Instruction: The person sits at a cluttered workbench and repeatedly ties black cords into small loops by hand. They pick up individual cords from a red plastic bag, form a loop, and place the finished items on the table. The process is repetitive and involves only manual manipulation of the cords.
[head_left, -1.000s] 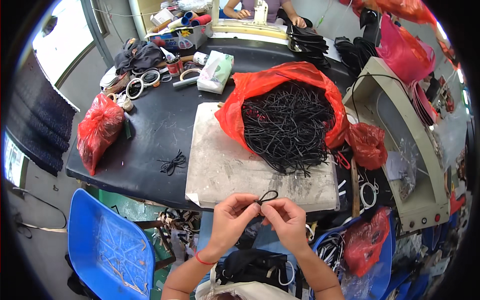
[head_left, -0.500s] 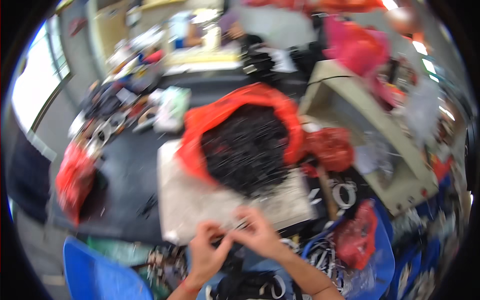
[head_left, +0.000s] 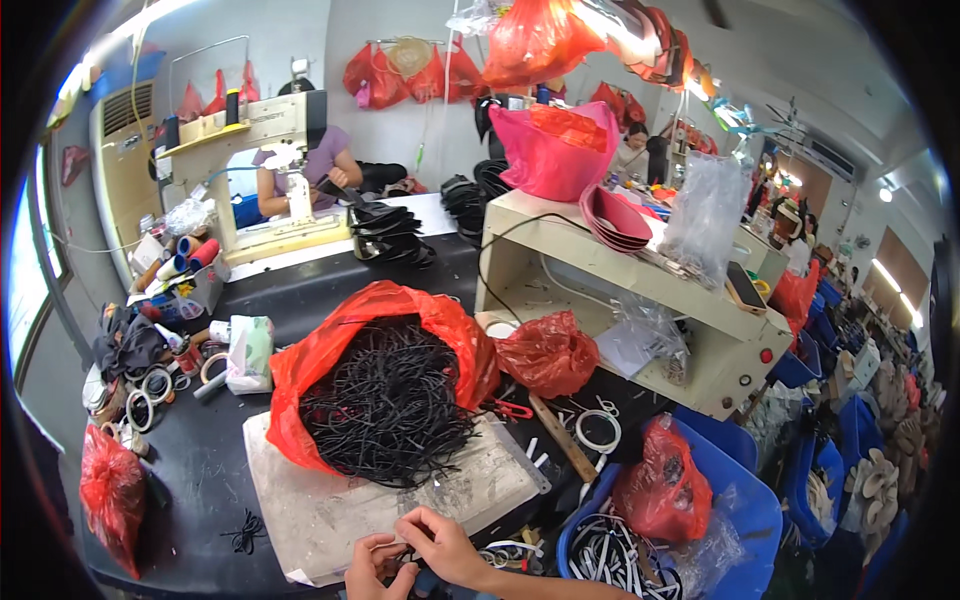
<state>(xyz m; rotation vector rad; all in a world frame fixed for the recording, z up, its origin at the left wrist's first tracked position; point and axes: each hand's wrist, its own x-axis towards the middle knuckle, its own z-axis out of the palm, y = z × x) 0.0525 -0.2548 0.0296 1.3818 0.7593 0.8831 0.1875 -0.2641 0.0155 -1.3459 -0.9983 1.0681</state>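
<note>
At the lower edge my left hand (head_left: 374, 572) and my right hand (head_left: 447, 549) are close together with fingertips pinched. A small dark bit shows between them, too small and hidden to name. Just beyond my hands lies a worn pale board (head_left: 275, 500). On it rests an open red plastic bag (head_left: 288, 385), its mouth facing me. A tangled heap of thin black cords (head_left: 390, 405) fills the bag and spills onto the board. A small bunch of black cords (head_left: 245, 532) lies on the black table left of the board.
A tied red bag (head_left: 110, 495) sits at the table's left, with tape rolls (head_left: 140, 410) beyond it. Right of the board are a wooden stick (head_left: 562, 440), red scissors (head_left: 512, 409) and a blue bin (head_left: 735, 500) of strips. A beige machine housing (head_left: 720, 375) stands behind. A person (head_left: 330, 165) sits opposite.
The view has tilted up and turned right, so the table and bag now appear lower and further left. My hands remain together, fingers pinched, now nearer the lower edge.
</note>
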